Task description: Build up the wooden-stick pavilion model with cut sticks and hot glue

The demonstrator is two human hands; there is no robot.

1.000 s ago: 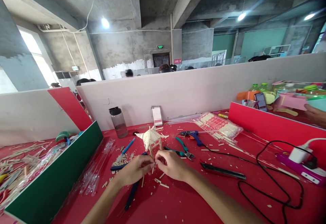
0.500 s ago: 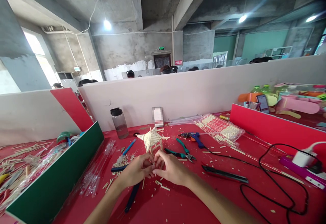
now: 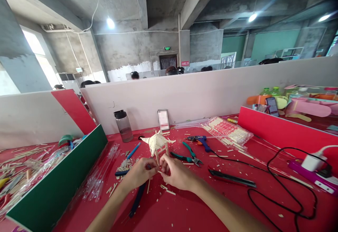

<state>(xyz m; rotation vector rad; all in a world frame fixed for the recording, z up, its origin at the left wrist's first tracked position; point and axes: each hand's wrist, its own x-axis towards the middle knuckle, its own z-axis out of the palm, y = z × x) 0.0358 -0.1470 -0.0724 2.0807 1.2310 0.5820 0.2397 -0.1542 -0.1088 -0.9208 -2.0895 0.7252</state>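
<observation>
My left hand (image 3: 144, 171) and my right hand (image 3: 175, 173) almost meet at the fingertips, low over the table. The right fingers pinch a short pale wooden stick (image 3: 160, 171). The left fingers are curled together, and whatever lies between them is hidden. Just beyond the hands stands a small pavilion model (image 3: 157, 144) made of pale sticks, with a pointed roof and upturned corners; the hands cover its base. A tool with dark blue handles (image 3: 137, 200) lies partly under my left hand. Stick offcuts (image 3: 169, 190) are scattered beside the right hand.
On the red table lie green-handled cutters (image 3: 192, 156), a blue glue gun (image 3: 202, 142), a black utility knife (image 3: 232, 178), and bagged sticks (image 3: 228, 130). A water bottle (image 3: 123, 126) and a phone (image 3: 163, 119) stand at the back. A cable (image 3: 269, 174) loops right; a green divider (image 3: 58, 175) stands left.
The fingertips have drawn slightly apart, and the short stick in the right fingers now shows. My left hand has shifted a little left. The pavilion model stands where it was.
</observation>
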